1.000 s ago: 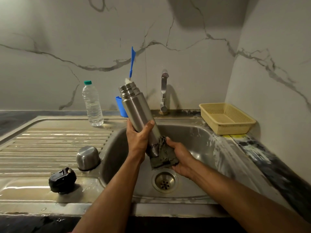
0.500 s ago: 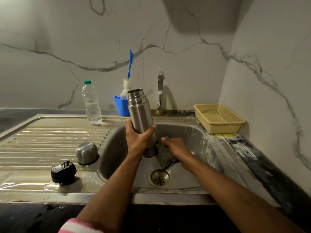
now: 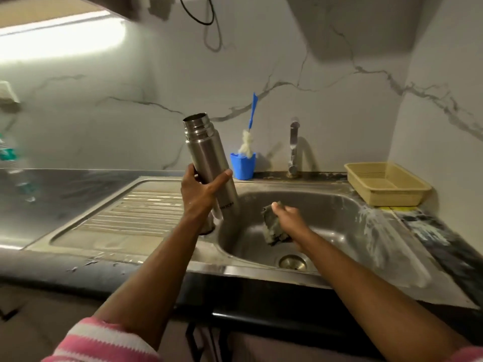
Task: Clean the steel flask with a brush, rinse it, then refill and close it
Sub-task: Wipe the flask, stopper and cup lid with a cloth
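We had just pulled the scrub pad (image 3: pixel 273 226), bunched in our right hand (image 3: pixel 288 218), off the steel flask (image 3: pixel 209 163), which our left hand (image 3: pixel 200 194) gripped, open-mouthed, above the sink's (image 3: pixel 339 205) left rim, so rinsing seemed next.

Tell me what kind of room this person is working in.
Most likely a home kitchen: a steel sink with a ribbed draining board, a tap against marble-patterned wall tiles, and a bottle brush standing in a blue cup.
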